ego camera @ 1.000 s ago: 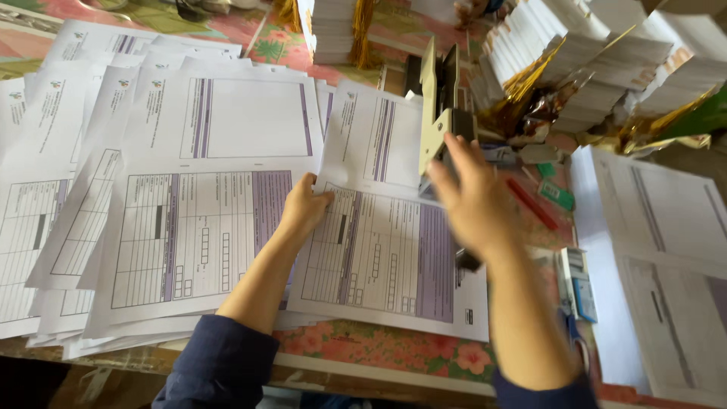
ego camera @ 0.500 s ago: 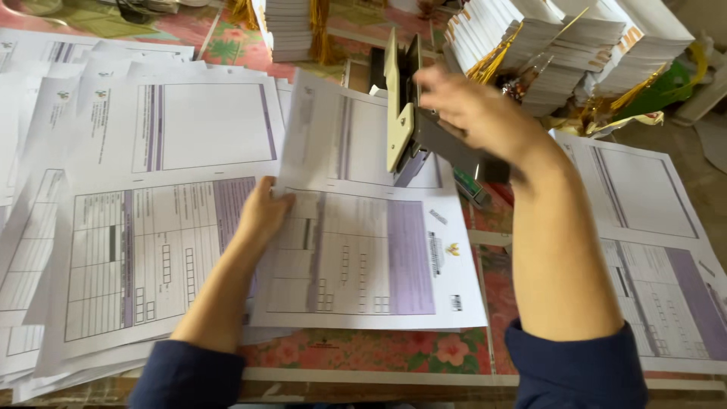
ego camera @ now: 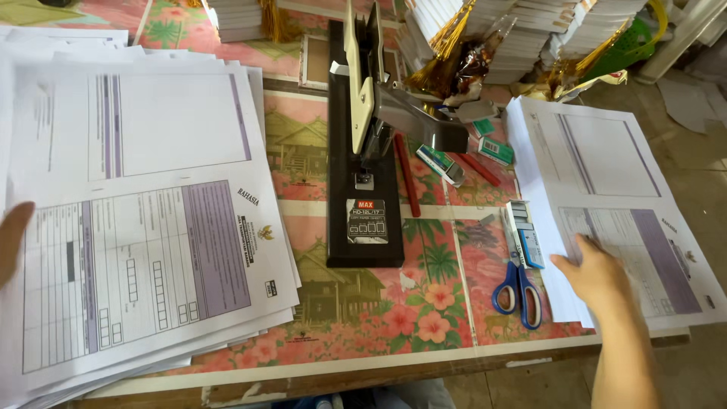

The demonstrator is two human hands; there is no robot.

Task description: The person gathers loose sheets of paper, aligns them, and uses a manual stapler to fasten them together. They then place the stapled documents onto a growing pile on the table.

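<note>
Your right hand [ego camera: 598, 276], fingers spread and holding nothing, rests on the right paper stack [ego camera: 606, 189] at lower right; peel one sheet only, while your left hand [ego camera: 11, 238], flat and unclenched, steadies the left pile [ego camera: 144, 220].

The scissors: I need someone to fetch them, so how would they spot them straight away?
Start at the tall black stapler in the middle of the flowered table. Look right, toward the right hand on a paper stack. The scissors lie just left of that hand, the only thing with blue loop handles.
</note>
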